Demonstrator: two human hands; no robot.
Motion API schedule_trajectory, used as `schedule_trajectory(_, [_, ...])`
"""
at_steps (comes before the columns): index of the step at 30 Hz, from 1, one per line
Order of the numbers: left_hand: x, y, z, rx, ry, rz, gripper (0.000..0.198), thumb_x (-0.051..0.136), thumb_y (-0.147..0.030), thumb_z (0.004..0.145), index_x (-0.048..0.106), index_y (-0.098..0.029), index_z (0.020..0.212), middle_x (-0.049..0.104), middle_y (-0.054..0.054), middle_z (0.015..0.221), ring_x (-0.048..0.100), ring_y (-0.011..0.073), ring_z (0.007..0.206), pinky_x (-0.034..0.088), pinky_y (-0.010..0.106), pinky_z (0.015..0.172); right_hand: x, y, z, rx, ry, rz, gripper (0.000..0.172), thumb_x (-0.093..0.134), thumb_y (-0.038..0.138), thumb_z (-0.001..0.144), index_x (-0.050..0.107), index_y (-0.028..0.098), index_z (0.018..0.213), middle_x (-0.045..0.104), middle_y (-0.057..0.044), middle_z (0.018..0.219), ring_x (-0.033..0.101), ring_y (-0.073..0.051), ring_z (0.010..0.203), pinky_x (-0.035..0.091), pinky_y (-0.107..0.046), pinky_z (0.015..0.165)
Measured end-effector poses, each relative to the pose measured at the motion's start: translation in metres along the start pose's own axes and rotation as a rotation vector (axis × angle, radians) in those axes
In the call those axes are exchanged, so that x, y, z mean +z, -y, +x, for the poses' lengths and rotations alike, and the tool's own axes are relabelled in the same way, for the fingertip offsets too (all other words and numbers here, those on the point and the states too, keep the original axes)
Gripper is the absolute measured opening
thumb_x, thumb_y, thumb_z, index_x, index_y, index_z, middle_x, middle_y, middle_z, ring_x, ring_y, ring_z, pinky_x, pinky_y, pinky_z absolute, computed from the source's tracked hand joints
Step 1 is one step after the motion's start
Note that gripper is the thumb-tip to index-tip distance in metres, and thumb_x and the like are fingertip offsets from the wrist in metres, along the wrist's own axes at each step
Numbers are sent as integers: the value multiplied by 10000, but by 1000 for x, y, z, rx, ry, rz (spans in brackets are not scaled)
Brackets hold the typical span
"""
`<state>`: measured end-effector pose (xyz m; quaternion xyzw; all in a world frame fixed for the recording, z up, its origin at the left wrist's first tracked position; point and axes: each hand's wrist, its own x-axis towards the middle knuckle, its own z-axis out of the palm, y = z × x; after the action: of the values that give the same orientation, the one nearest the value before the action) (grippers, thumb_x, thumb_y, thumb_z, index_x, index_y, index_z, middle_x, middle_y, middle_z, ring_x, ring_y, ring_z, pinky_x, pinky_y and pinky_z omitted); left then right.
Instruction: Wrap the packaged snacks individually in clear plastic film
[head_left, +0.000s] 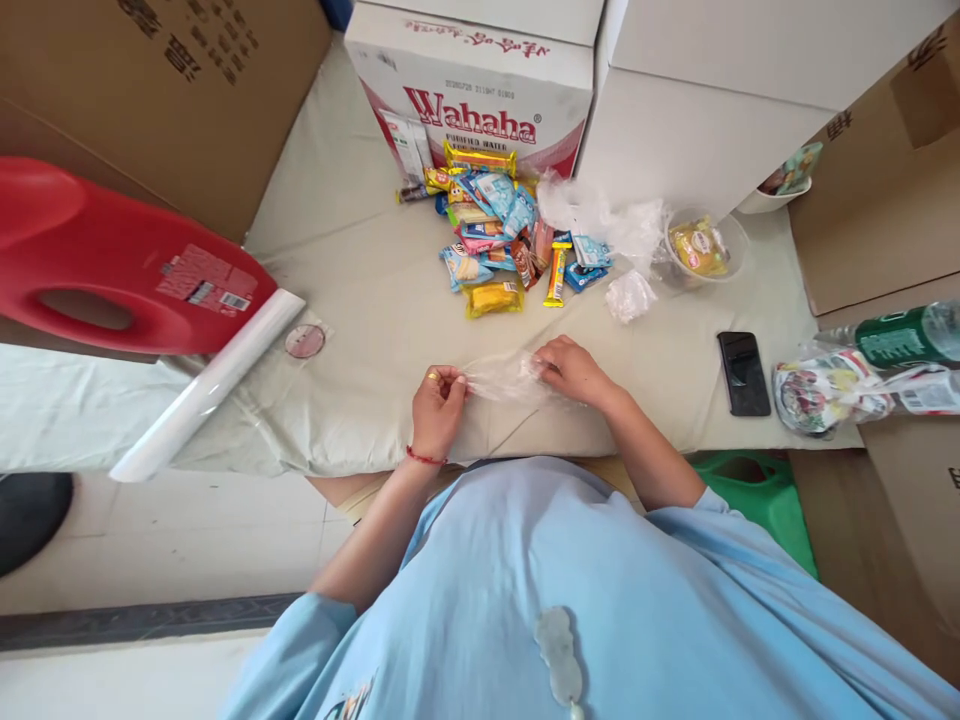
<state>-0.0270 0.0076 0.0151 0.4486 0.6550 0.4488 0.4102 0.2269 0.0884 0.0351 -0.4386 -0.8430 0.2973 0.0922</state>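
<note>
Both hands pinch a thin clear plastic bag stretched flat between them near the table's front edge. My left hand, with a ring and a red wrist string, is closed on the bag's left end. My right hand is closed on its right end. Beyond the hands lies a pile of wrapped snacks in yellow, blue and orange packets.
A cloth-covered table holds a white roll, a red jug, a black phone, crumpled clear bags, a clear bowl with a snack, and a green bottle. A Wahaha box and cardboard cartons stand behind.
</note>
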Motion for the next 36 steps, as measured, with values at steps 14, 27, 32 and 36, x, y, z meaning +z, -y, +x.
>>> schedule_trajectory(14, [2,3,0,660,185,422,213,533,-232,949,729,-304,989,802,32,1034,630,266,1321,230,583,1260,1,-9,-16,348,-206,560,125,623,308,778,666,209,840,635,8,709,568,-166,650,436,-294,659])
schedule_trajectory(27, [-55,-27,-11,346,643,735,546,245,-402,1073,740,-251,1247,733,71,1363,684,262,1180,461,443,919,1,-26,-25,528,-269,718,312,658,495,732,646,207,852,535,47,647,428,-113,542,349,-254,528])
schedule_trajectory(32, [-18,-63,-3,417,613,1144,339,514,-286,973,780,-191,785,715,147,1312,582,363,1153,441,520,886,0,-22,-15,427,-269,612,294,637,470,767,681,193,855,585,27,699,479,-133,641,381,-259,622])
schedule_trajectory(36, [3,-66,12,458,517,1142,273,509,-225,951,761,-173,861,689,185,1153,550,360,1116,456,512,880,-1,-19,-13,369,-266,529,256,601,421,795,689,185,842,605,27,699,508,-141,667,383,-261,659])
